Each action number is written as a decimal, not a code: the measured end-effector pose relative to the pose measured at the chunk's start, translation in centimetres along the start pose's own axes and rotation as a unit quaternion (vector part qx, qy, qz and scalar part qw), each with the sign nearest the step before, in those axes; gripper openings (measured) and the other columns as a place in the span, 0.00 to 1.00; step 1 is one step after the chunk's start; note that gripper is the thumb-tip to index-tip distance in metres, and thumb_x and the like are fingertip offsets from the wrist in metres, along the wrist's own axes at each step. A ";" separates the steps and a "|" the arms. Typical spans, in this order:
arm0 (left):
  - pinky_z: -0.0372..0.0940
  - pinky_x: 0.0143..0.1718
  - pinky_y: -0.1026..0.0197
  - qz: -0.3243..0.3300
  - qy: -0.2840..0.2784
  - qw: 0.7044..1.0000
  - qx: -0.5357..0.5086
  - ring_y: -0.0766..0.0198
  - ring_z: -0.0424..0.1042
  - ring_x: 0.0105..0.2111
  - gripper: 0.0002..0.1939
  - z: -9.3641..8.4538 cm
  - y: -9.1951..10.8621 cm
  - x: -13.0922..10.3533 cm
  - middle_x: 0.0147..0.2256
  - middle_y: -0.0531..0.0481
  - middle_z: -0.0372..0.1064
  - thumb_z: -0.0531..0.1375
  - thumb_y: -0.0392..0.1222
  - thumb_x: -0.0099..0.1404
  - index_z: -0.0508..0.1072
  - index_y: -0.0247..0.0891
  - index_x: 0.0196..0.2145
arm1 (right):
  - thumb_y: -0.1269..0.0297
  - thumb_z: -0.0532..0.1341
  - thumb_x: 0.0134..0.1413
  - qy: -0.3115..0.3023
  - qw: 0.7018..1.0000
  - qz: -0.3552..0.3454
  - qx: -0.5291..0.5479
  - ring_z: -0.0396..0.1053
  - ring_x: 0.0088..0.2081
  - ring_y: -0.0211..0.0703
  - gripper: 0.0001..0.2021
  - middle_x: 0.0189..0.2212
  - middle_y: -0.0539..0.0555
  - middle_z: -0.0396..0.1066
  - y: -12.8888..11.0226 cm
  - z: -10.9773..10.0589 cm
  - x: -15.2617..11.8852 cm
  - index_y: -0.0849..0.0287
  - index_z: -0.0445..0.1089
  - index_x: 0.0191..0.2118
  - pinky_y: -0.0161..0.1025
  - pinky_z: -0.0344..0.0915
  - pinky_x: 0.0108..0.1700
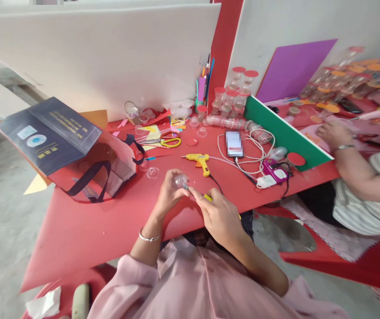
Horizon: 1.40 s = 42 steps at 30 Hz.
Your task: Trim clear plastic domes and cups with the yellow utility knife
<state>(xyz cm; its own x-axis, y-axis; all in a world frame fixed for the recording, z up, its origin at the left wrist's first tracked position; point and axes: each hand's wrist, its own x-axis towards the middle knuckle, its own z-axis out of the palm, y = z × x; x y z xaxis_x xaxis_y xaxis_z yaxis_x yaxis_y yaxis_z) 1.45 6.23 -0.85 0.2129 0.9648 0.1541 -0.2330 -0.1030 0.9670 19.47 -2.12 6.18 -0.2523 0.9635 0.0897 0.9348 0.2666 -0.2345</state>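
My left hand (170, 195), with a silver bangle at its wrist, is closed on a small clear plastic cup (180, 180). My right hand (221, 217) grips a cutter by its yellow handle (208, 197); the grey blade (186, 186) touches or nearly touches the cup's edge. Just beyond my hands a yellow glue gun (199, 162) lies on the red table (110, 230). To the left of my left hand is another clear plastic piece (153, 173). Yellow-handled scissors (170, 141) lie farther back among paper scraps.
A dark gift bag (53, 137) stands at left. At right are a phone (234, 144), white cables, a purple power socket (276, 172) and a green divider (283, 133). Stacked clear cups (226, 122) stand behind. Beyond the divider, a person's hand (336, 133) works.
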 end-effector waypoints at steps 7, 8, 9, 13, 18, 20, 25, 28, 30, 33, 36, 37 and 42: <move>0.63 0.26 0.67 -0.006 -0.001 1.000 0.013 0.72 0.66 0.25 0.36 -0.1 0.0 0.0 0.44 0.46 0.73 0.74 0.56 0.52 0.63 0.42 0.50 | 0.67 0.53 0.69 -0.013 1.000 0.001 -0.016 0.67 0.36 0.41 0.28 0.36 0.52 0.65 0.1 -0.2 0.0 0.38 0.56 0.70 0.36 0.58 0.35; 0.63 0.26 0.67 -0.006 -0.001 1.000 0.013 0.72 0.66 0.25 0.36 -0.1 0.0 0.0 0.44 0.46 0.72 0.74 0.56 0.52 0.63 0.42 0.50 | 0.67 0.53 0.69 -0.014 1.000 0.001 -0.018 0.67 0.36 0.41 0.28 0.36 0.52 0.65 0.1 -0.2 0.0 0.37 0.56 0.70 0.36 0.58 0.35; 0.63 0.26 0.67 -0.005 -0.001 1.000 0.014 0.73 0.66 0.25 0.36 -0.1 0.0 0.0 0.44 0.46 0.72 0.74 0.56 0.52 0.63 0.41 0.50 | 0.67 0.53 0.70 -0.014 1.000 0.000 -0.019 0.67 0.36 0.41 0.28 0.36 0.52 0.65 0.1 -0.2 0.0 0.37 0.56 0.70 0.35 0.58 0.35; 0.63 0.26 0.68 -0.006 0.000 1.000 0.014 0.72 0.66 0.25 0.37 -0.1 0.1 0.0 0.44 0.46 0.72 0.74 0.58 0.51 0.63 0.41 0.50 | 0.67 0.52 0.70 -0.013 1.000 -0.003 -0.016 0.67 0.37 0.41 0.28 0.36 0.52 0.65 0.1 -0.2 0.0 0.37 0.55 0.70 0.35 0.58 0.36; 0.63 0.25 0.67 -0.009 0.013 1.000 0.011 0.70 0.68 0.26 0.38 0.3 0.6 0.0 0.42 0.45 0.74 0.75 0.59 0.48 0.65 0.41 0.49 | 0.66 0.52 0.71 -0.011 1.000 0.004 -0.009 0.67 0.36 0.40 0.26 0.36 0.53 0.65 -0.1 -0.2 -0.1 0.38 0.57 0.70 0.35 0.58 0.36; 0.63 0.25 0.67 -0.007 0.026 1.000 0.012 0.68 0.69 0.27 0.38 0.5 0.8 -0.1 0.41 0.45 0.74 0.75 0.59 0.47 0.65 0.40 0.48 | 0.66 0.52 0.70 -0.010 1.000 0.009 -0.012 0.67 0.36 0.40 0.26 0.36 0.53 0.65 -0.1 -0.2 -0.1 0.38 0.58 0.70 0.35 0.57 0.35; 0.63 0.27 0.66 0.000 0.042 0.999 0.025 0.67 0.69 0.27 0.38 0.7 0.9 -0.1 0.40 0.46 0.74 0.75 0.61 0.46 0.66 0.40 0.46 | 0.67 0.53 0.70 -0.011 1.000 0.019 -0.022 0.67 0.35 0.41 0.27 0.37 0.53 0.65 -0.4 0.0 -0.1 0.37 0.56 0.70 0.36 0.57 0.35; 0.64 0.28 0.65 -0.001 0.047 0.998 0.038 0.67 0.69 0.28 0.38 0.7 0.8 -0.1 0.40 0.46 0.74 0.75 0.62 0.46 0.66 0.40 0.46 | 0.67 0.53 0.69 -0.011 0.999 0.024 -0.027 0.67 0.35 0.41 0.29 0.37 0.53 0.65 -0.5 0.0 0.0 0.36 0.55 0.70 0.36 0.56 0.35; 0.64 0.29 0.64 0.001 0.049 0.997 0.052 0.66 0.69 0.29 0.38 0.5 0.6 -0.1 0.40 0.46 0.74 0.74 0.63 0.46 0.67 0.39 0.46 | 0.67 0.53 0.69 -0.012 0.999 0.027 -0.027 0.67 0.35 0.41 0.29 0.36 0.53 0.65 -0.5 0.0 0.0 0.36 0.55 0.70 0.36 0.56 0.34; 0.65 0.34 0.63 0.016 0.042 0.995 0.087 0.64 0.70 0.32 0.38 0.2 0.2 -0.1 0.41 0.45 0.73 0.73 0.64 0.49 0.66 0.39 0.48 | 0.67 0.53 0.69 -0.009 0.999 0.030 -0.024 0.67 0.34 0.41 0.29 0.36 0.53 0.65 -0.7 0.1 0.0 0.35 0.54 0.71 0.36 0.56 0.34; 0.66 0.37 0.61 0.035 0.047 0.991 0.119 0.63 0.70 0.34 0.37 0.0 -0.2 -0.2 0.42 0.45 0.73 0.71 0.65 0.51 0.65 0.40 0.49 | 0.67 0.53 0.69 -0.004 0.999 0.036 -0.022 0.66 0.33 0.40 0.29 0.36 0.53 0.65 -0.8 0.1 0.0 0.36 0.55 0.70 0.36 0.55 0.33; 0.66 0.38 0.61 0.038 0.053 0.990 0.128 0.62 0.70 0.34 0.37 -0.1 -0.3 -0.2 0.42 0.45 0.73 0.70 0.65 0.51 0.65 0.40 0.49 | 0.67 0.53 0.69 -0.002 0.999 0.038 -0.022 0.66 0.33 0.40 0.28 0.36 0.53 0.65 -0.9 0.1 0.0 0.36 0.56 0.70 0.36 0.55 0.33; 0.66 0.39 0.61 0.032 0.077 0.985 0.148 0.61 0.72 0.35 0.38 -0.1 -0.4 -0.3 0.42 0.46 0.73 0.71 0.65 0.50 0.66 0.41 0.49 | 0.66 0.53 0.69 0.004 0.999 0.044 -0.024 0.65 0.33 0.41 0.27 0.36 0.52 0.64 -1.1 0.0 0.2 0.35 0.57 0.69 0.36 0.55 0.34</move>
<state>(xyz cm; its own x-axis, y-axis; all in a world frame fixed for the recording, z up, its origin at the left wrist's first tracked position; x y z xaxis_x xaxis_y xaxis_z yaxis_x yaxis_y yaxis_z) 1.44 6.04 -1.30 0.0547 0.9770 0.2063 0.0504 -0.2091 0.9766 18.35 -2.26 6.45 -0.1672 0.9828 0.0788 0.9643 0.1797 -0.1947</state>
